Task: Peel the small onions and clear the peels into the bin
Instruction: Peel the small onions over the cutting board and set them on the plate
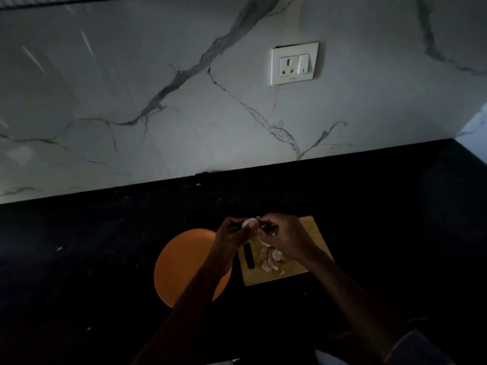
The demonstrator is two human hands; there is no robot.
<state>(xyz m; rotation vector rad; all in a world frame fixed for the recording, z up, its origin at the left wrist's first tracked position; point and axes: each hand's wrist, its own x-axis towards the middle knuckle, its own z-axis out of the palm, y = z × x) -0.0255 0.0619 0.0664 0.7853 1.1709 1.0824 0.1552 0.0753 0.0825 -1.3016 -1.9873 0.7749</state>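
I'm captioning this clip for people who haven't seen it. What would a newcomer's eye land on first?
Both hands meet mid-frame over the dark counter: the left hand holds a small onion while the right hand picks at its skin. Below them, pale peels lie on a wooden board, with a bright orange plate just to its left. A white socket stands out on the marble wall behind.

A dimly lit kitchen corner is seen, where a black countertop is backed by a white marble wall streaked with grey veins, on which a white socket and switch plate is mounted.
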